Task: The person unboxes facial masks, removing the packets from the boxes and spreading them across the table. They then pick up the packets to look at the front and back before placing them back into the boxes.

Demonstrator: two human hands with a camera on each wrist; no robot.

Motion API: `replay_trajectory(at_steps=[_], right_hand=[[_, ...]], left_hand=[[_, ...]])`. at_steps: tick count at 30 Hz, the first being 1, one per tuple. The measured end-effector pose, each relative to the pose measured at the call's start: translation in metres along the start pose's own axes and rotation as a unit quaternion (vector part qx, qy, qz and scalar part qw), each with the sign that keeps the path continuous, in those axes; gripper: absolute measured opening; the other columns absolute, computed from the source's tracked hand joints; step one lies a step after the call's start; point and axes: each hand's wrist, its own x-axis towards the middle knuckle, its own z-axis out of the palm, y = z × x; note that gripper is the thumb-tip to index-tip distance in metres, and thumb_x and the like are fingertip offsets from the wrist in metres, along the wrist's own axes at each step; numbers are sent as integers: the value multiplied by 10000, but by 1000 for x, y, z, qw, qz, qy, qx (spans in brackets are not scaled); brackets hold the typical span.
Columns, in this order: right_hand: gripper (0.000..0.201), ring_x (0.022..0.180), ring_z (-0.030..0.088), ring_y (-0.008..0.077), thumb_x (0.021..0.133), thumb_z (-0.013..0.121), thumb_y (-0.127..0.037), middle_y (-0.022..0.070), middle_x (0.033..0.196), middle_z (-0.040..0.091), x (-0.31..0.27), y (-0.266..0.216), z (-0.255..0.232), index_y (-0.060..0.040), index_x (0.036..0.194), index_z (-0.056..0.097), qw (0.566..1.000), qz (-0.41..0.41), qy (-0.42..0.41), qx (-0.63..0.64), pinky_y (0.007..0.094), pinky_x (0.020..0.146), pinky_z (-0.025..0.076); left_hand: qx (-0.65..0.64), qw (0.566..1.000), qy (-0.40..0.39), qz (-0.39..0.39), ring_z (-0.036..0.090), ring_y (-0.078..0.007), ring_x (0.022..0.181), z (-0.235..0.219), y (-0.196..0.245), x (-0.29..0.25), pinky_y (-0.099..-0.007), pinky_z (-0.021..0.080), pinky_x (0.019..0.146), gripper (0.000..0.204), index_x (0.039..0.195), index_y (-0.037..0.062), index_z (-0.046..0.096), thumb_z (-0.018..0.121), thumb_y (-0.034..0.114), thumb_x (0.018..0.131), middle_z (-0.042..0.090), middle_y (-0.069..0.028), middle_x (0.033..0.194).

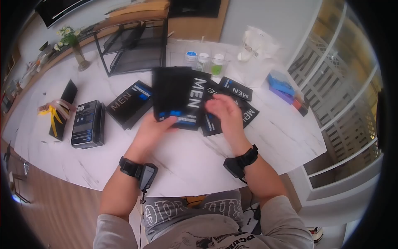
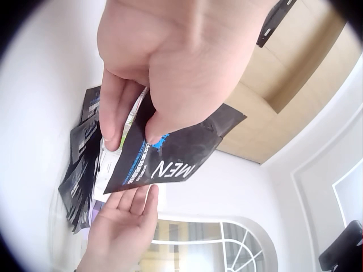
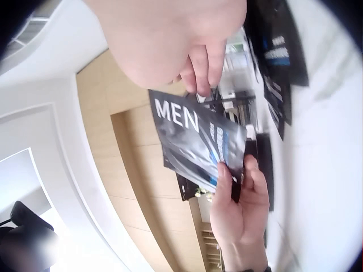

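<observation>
My left hand (image 1: pixel 151 133) pinches black foil sachets (image 1: pixel 174 93) marked MEN by their lower edge, thumb on the front and fingers behind. They are raised over the table, and the right wrist view shows one sachet (image 3: pixel 184 133) overlapping another. Beside their right edge is my right hand (image 1: pixel 227 114), with relaxed fingers and nothing gripped. The left wrist view shows its palm (image 2: pixel 125 226) just below the sachet's edge. More MEN sachets (image 1: pixel 236 88) lie fanned out behind and around the right hand, partly hidden by it. A black MEN box (image 1: pixel 126 106) lies left of the held sachets.
On the left stand another black box (image 1: pixel 86 126) and a dark box with a yellow ribbon (image 1: pixel 56 118). Behind are a black mesh tray rack (image 1: pixel 132 58), a clear bin holding bottles (image 1: pixel 217 64) and a white bag (image 1: pixel 259 58). Blue and purple packs (image 1: pixel 282 85) lie at right.
</observation>
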Motion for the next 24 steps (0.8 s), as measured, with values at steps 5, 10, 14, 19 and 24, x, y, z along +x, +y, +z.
replay_trajectory(at_steps=[5,10,14,19,24], right_hand=[[370,1191,586,350,952,603,-156,172,1224,640,20,8,-38,-8,1287,548,869,-170,46,-463,409,999,463],[444,1324,467,324,917,639,-266,167,1301,603,17,30,-40,-51,1300,577,763,-142,-35,-629,455,1100,356],[358,1142,582,346,888,658,-242,156,1180,656,14,14,-31,-50,1190,653,749,-77,-72,-655,440,952,461],[281,994,624,321,869,679,-250,135,1037,666,11,15,-27,-93,1100,713,744,-92,-87,-656,437,811,504],[433,1169,513,301,870,698,-363,126,1187,567,1,20,-20,-107,1217,663,706,-154,-49,-689,507,1009,392]], left_hand=[[-13,999,36,8,665,-142,917,-2,1,3,-288,622,703,236,1196,0,603,585,59,968,669,-68,1077],[-29,998,39,26,670,-195,965,-2,1,3,-308,622,737,252,1183,-57,582,590,46,952,655,-111,1102],[-21,999,43,22,671,-148,914,-2,-1,4,-278,612,689,230,1182,-10,602,589,78,970,674,-77,1077],[-36,998,37,20,672,-148,908,0,1,1,-277,606,682,225,1176,-5,606,593,79,967,677,-76,1071],[-36,998,39,17,671,-143,908,-4,-1,3,-273,603,680,231,1181,1,607,598,78,962,677,-68,1078]])
